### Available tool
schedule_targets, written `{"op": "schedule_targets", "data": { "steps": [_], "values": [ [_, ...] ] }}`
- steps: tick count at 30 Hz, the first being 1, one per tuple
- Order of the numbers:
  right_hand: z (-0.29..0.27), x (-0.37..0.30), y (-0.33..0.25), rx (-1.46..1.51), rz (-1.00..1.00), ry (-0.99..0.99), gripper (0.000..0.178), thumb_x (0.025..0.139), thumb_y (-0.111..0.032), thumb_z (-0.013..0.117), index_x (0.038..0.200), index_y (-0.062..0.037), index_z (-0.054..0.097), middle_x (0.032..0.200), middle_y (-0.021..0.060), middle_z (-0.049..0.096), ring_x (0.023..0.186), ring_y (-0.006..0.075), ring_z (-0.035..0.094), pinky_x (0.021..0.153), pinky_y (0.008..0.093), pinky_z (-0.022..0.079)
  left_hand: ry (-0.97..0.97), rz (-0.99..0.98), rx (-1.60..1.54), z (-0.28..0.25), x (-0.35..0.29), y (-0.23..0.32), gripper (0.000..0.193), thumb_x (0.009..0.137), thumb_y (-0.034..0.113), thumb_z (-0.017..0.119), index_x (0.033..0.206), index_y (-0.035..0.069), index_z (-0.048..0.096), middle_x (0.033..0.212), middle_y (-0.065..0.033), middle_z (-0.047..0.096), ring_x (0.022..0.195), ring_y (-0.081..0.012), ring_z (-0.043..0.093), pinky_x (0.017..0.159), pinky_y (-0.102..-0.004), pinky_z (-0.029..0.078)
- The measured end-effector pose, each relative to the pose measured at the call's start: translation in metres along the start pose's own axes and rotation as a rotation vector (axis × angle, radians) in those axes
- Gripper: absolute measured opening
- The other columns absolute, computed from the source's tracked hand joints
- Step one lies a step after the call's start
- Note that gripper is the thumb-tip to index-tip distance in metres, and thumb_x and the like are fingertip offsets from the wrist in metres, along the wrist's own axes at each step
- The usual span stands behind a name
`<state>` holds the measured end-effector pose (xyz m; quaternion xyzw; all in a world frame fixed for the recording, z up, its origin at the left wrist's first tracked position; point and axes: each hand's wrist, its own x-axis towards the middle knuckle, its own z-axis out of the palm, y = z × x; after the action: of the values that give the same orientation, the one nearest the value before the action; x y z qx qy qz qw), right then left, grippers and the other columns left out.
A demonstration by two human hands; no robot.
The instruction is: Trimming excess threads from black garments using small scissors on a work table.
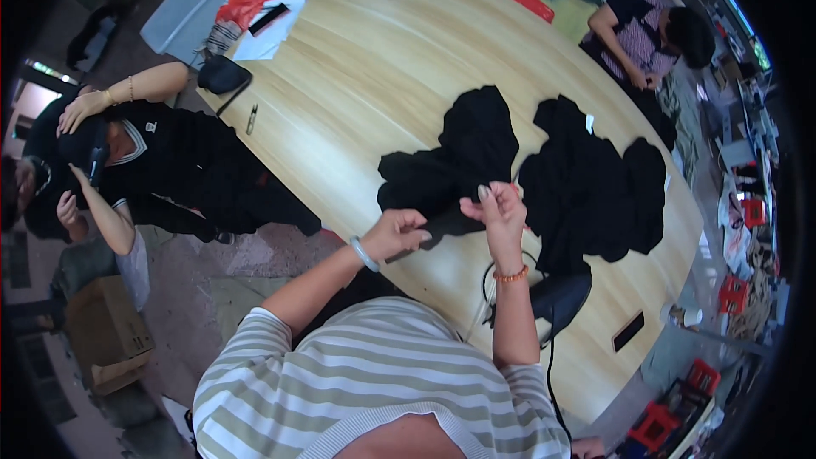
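Observation:
My left hand point(399, 231), with a pale bangle at the wrist, pinches the near edge of a black garment point(455, 161) that lies crumpled on the big wooden table point(374, 59). My right hand point(500, 208), with an orange bead bracelet, is raised with fingers closed on the same black cloth just to the right. A second black garment point(595, 183) lies spread on the table to the right of my hands, apart from them.
A black device with a cable point(557, 297) sits by my right forearm. A person in black point(161, 161) crouches at the left; another person point(646, 34) sits at the far right. Papers point(268, 34), a black pouch point(223, 75), a pen point(252, 119) and a cardboard box point(106, 336) are nearby.

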<state>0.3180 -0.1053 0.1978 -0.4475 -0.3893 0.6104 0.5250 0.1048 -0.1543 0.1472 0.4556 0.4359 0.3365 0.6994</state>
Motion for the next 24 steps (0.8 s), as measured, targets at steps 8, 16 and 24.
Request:
{"op": "schedule_targets", "data": {
  "steps": [8, 16, 24],
  "values": [
    [-0.007, 0.006, 0.001, -0.001, 0.004, 0.022, 0.009, 0.094, -0.007, 0.058, 0.098, 0.0011, 0.057, 0.087, 0.0057, 0.061, 0.078, 0.0209, 0.069, 0.071, 0.0295, 0.060, -0.089, -0.031, 0.037, -0.014, -0.003, -0.005, 0.016, 0.085, -0.002, 0.067, 0.099, 0.001, 0.060, 0.075, -0.0004, 0.063, 0.067, -0.0051, 0.058, 0.061, -0.0207, 0.047],
    [0.003, 0.001, 0.001, -0.289, -0.111, -0.049, 0.005, 0.092, -0.003, 0.060, 0.095, 0.0005, 0.059, 0.085, 0.0014, 0.060, 0.075, 0.0084, 0.062, 0.066, 0.0208, 0.052, -0.007, 0.050, -0.042, 0.003, -0.001, 0.024, 0.007, 0.088, 0.003, 0.064, 0.094, 0.001, 0.061, 0.071, 0.0045, 0.057, 0.062, -0.0018, 0.050, 0.056, -0.0186, 0.040],
    [0.020, -0.014, 0.001, -0.494, -0.179, -0.246, 0.003, 0.089, 0.001, 0.060, 0.089, 0.0016, 0.057, 0.089, 0.0006, 0.052, 0.067, 0.0024, 0.048, 0.054, 0.0179, 0.040, 0.120, 0.105, 0.093, 0.012, 0.008, 0.039, 0.003, 0.089, 0.005, 0.062, 0.090, 0.002, 0.060, 0.074, 0.0043, 0.057, 0.065, -0.0014, 0.050, 0.058, -0.0173, 0.041]
  ]
}}
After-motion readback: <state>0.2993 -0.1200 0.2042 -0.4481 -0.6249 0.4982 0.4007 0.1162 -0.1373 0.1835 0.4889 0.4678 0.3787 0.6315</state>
